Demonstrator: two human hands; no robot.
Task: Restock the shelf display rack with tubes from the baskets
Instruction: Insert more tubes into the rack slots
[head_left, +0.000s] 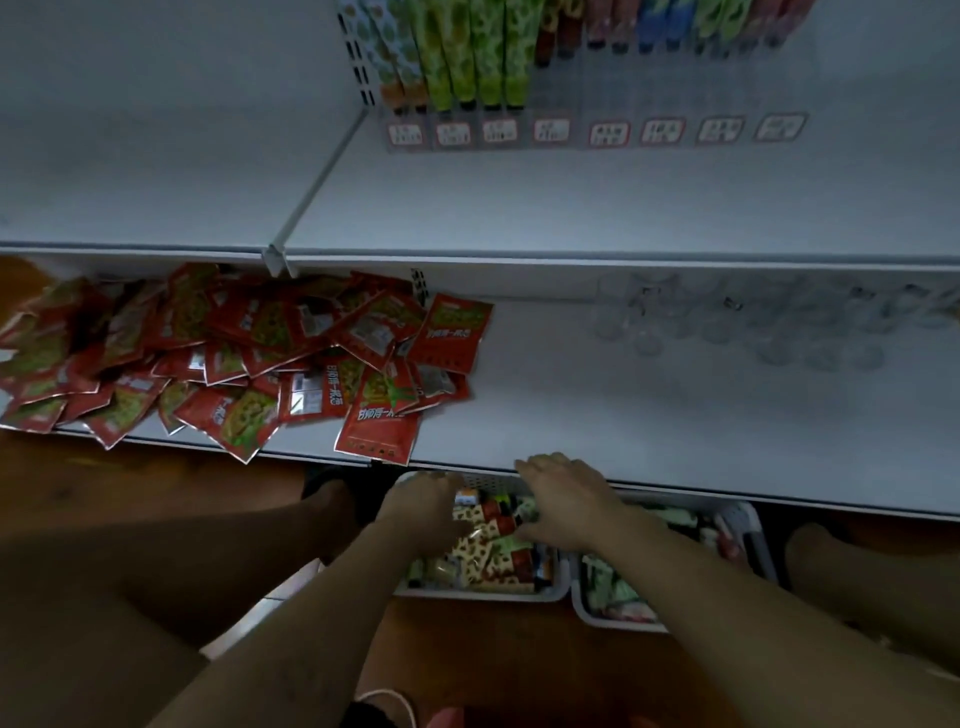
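Two white baskets stand on the floor under the lower shelf. The left basket (483, 592) holds several patterned tubes (488, 556) in cream, red and green. The right basket (582, 597) holds green and pink tubes. My left hand (421, 506) reaches down into the left basket, fingers curled among the tubes; whether it grips one is hidden. My right hand (563, 499) lies flat over the same basket with fingers spread. The display rack (587, 111) stands at the back of the upper shelf, with upright tubes in its slots and price tags along its front.
A pile of red snack packets (234, 358) covers the left of the lower shelf. Clear glasses (753, 322) stand at its back right. A white divider rail (317, 187) crosses the upper shelf. My knees flank the baskets on a wooden floor.
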